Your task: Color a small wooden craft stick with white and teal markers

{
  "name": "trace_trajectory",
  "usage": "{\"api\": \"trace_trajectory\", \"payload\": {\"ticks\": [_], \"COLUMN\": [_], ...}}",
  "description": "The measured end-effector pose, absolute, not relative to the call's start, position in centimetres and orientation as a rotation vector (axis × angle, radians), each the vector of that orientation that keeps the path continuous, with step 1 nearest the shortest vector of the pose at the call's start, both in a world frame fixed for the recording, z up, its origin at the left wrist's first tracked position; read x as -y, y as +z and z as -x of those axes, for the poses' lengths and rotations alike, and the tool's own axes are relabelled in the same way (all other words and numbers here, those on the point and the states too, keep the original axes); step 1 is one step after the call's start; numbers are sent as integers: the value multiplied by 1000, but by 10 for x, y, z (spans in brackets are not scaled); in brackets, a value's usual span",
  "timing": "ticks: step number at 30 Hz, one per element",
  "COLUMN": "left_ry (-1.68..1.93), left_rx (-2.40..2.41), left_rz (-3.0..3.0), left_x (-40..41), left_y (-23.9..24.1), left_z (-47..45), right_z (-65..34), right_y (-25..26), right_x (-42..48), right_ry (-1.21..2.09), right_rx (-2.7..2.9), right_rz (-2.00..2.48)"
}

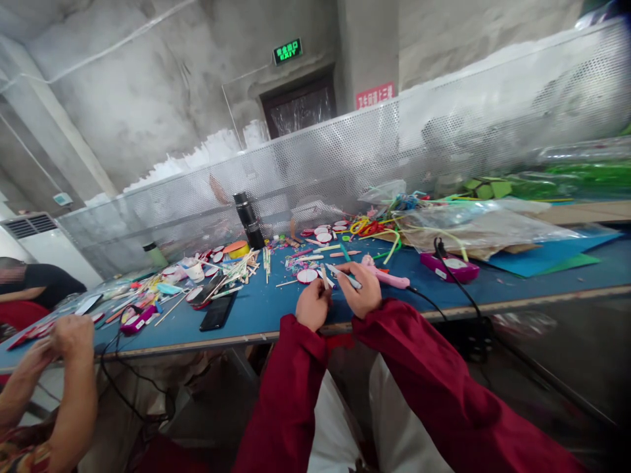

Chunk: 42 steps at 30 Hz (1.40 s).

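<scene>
My left hand [313, 305] is closed around a small light wooden stick [324, 272], its upper end pointing up past the fingers. Close beside it, my right hand [363, 290] grips a slim pale blue pen-shaped tool [351, 278], whose pointed tip reaches toward the stick. Whether tip and stick touch, I cannot tell. Just right of my right hand lies a pink corded tool [392, 278]. White round pieces with red edges, one of them a disc [307, 276], and several coloured sticks lie behind my hands.
A purple box [449, 268] with a black cable stands to the right. Left of my hands are a black phone [217, 313], a black thermos [249, 222] and piles of sticks. A co-worker's hands [72, 334] are at the far left. A perforated metal screen [315, 161] backs the table.
</scene>
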State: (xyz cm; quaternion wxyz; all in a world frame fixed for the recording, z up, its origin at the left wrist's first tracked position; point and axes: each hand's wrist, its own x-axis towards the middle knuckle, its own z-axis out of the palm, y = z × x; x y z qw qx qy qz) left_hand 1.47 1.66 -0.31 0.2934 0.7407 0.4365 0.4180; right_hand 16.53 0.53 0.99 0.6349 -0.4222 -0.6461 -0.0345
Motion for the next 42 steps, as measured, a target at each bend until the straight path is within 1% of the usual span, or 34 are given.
{"api": "trace_trajectory", "payload": {"ticks": [4,10,17,24,31,38,42], "left_ry": [1200,1371,1415,1390,1401,1394,1382], "left_rx": [-1134,-1126,-1081,-1070,-1059,-1054,-1055], "left_rz": [-1854,-1721,-1721,-1673,-1684,-1674,-1658], "left_x": [-20,-17,-13,-14,-13,-15,-14], "left_y": [-5,-3,-1,-3,-4,-7,-7], "left_z": [-13,-10,-11,-11,-11,-11,-11], "right_z": [-166,-166,-156,-148,-145,-147,-151], "right_y": [9,6,6,8,19,27,24], "right_x": [-8,-15,-10,-8,-14,-32,-37], "right_ry": [-58,-108,-315,-356,-327,-243,-320], "right_rx": [1423,1539,1758,1870,1990,2167,2213], "right_rz": [1061,1205,1413,1636,1813,1821,1764]}}
